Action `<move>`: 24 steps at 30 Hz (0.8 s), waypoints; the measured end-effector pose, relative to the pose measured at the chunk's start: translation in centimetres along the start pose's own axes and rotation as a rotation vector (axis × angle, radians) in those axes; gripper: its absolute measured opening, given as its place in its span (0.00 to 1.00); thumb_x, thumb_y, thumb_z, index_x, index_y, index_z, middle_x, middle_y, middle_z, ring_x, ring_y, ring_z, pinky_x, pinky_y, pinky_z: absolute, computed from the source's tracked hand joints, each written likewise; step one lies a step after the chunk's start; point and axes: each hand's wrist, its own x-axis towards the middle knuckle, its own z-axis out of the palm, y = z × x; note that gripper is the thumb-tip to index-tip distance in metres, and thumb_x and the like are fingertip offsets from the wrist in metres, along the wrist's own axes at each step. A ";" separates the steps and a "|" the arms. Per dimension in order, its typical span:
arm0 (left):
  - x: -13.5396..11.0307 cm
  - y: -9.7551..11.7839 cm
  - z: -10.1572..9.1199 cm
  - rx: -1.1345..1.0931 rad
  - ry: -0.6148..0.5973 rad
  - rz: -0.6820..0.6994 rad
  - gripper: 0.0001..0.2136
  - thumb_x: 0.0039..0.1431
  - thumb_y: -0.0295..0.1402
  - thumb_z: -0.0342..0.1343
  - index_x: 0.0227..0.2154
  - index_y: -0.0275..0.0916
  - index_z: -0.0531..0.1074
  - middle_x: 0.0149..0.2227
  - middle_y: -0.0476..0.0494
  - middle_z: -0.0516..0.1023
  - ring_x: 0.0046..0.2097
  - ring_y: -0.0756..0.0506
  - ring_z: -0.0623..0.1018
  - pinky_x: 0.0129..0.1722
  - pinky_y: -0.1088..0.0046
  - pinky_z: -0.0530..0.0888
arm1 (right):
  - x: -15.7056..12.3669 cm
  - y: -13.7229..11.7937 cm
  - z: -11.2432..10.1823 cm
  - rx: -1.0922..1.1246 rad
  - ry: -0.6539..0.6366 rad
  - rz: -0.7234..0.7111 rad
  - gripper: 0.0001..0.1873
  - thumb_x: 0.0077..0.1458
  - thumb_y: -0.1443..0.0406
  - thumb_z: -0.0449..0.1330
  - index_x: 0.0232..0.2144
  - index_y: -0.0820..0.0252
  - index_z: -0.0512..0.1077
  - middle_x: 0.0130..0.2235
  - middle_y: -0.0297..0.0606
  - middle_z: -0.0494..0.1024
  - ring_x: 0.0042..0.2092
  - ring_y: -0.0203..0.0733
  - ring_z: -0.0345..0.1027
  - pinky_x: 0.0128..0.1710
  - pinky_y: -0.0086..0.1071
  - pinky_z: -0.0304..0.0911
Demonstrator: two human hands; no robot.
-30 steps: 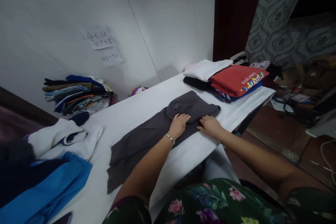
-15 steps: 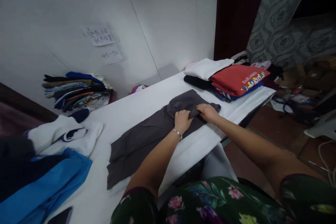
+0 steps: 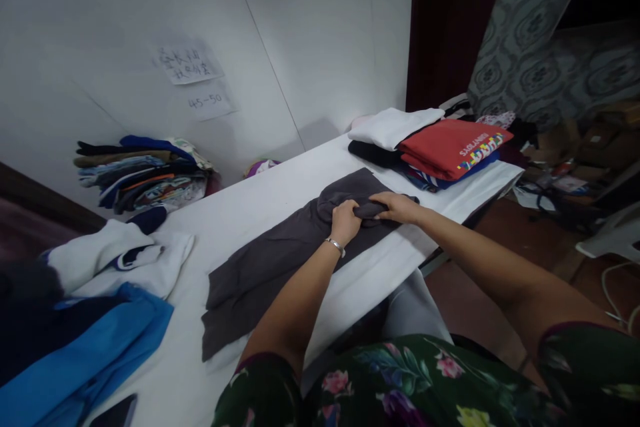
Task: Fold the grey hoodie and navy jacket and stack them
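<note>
A dark grey garment (image 3: 270,267) lies stretched along the white table (image 3: 260,203). My left hand (image 3: 344,221) is closed on a bunched fold of the grey cloth near its far right end. My right hand (image 3: 398,207) grips the same fold from the other side, fingers wrapped round it. The two hands nearly touch, and the fold is lifted slightly off the table. A silver bracelet sits on my left wrist.
A stack of folded clothes with a red shirt (image 3: 453,149) and a white one (image 3: 393,127) on top lies at the far right. Another folded pile (image 3: 145,173) stands by the wall. White (image 3: 120,260) and blue (image 3: 85,353) garments lie at left. Clutter covers the floor (image 3: 565,180) at right.
Both hands went from lying flat on the grey garment to closing on a fold of it and raising it a little, moving closer together.
</note>
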 end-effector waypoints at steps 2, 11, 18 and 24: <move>0.0 0.0 0.0 -0.008 0.016 -0.020 0.07 0.52 0.23 0.54 0.32 0.41 0.71 0.36 0.46 0.78 0.41 0.45 0.75 0.43 0.70 0.67 | 0.2 -0.3 -0.3 -0.012 -0.059 -0.038 0.26 0.50 0.58 0.63 0.51 0.55 0.69 0.51 0.41 0.74 0.54 0.49 0.66 0.53 0.40 0.59; 0.0 0.1 -0.6 0.135 -0.048 0.126 0.06 0.56 0.30 0.57 0.37 0.40 0.71 0.38 0.45 0.77 0.44 0.43 0.75 0.47 0.66 0.64 | 0.8 -1.7 -0.1 -0.347 0.027 0.133 0.10 0.52 0.68 0.56 0.39 0.59 0.70 0.42 0.44 0.76 0.45 0.47 0.67 0.41 0.34 0.57; -0.3 -0.8 -0.3 0.320 -0.126 0.200 0.11 0.54 0.23 0.53 0.40 0.39 0.72 0.40 0.40 0.76 0.45 0.41 0.74 0.47 0.61 0.62 | -0.2 -1.1 0.8 -0.338 0.037 0.033 0.13 0.52 0.69 0.54 0.42 0.62 0.69 0.46 0.48 0.74 0.47 0.49 0.65 0.45 0.37 0.56; -1.2 -1.2 0.0 0.277 -0.115 0.250 0.14 0.53 0.26 0.56 0.43 0.40 0.72 0.42 0.41 0.74 0.47 0.41 0.71 0.49 0.62 0.62 | -0.8 -1.5 1.3 -0.210 0.006 0.001 0.22 0.48 0.68 0.58 0.47 0.62 0.68 0.48 0.45 0.75 0.49 0.49 0.66 0.49 0.40 0.55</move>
